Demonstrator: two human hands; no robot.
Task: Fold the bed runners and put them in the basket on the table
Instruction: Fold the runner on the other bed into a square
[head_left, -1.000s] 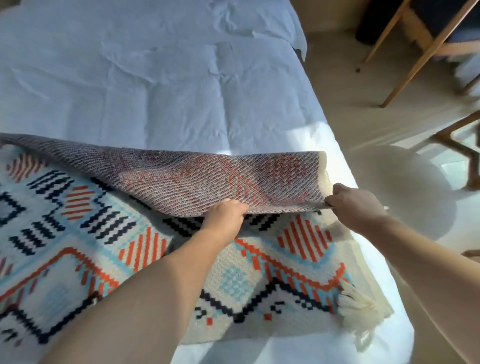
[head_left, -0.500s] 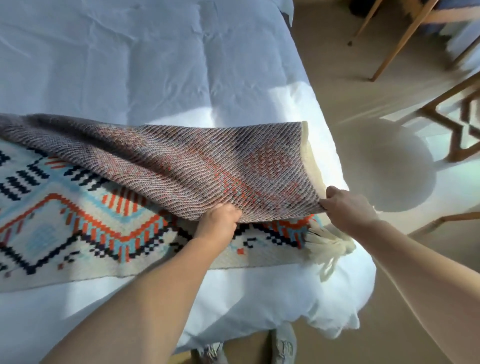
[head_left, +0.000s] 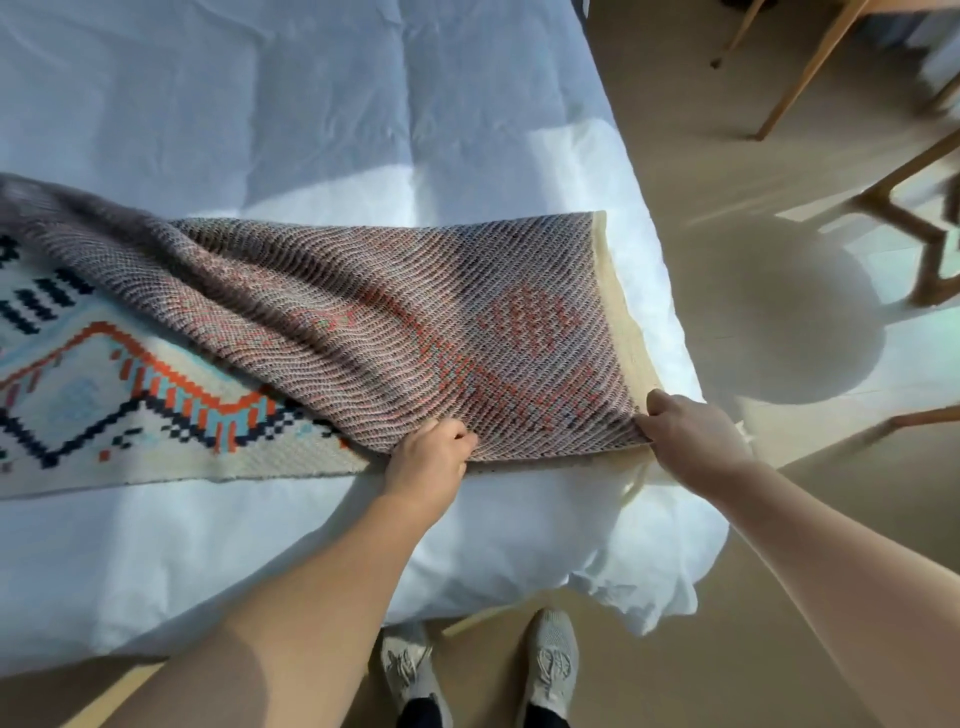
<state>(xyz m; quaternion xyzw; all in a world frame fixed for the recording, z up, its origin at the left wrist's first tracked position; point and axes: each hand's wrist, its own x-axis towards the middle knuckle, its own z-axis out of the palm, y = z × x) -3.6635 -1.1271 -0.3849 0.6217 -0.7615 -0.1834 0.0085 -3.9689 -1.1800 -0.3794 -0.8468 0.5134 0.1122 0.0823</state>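
The bed runner (head_left: 322, 322) lies across the white bed (head_left: 311, 104), its far edge doubled over toward the near edge. It looks thick, soft and floppy, so it sags between grips. The left hand (head_left: 428, 457) pinches the folded edge mid-span; the right hand (head_left: 693, 434) clamps its corner, the best hold.

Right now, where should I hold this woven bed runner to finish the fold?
Hold the bed runner along its folded-over near edge, from the bed's foot, as the left hand and right hand do: that edge is lifted free.
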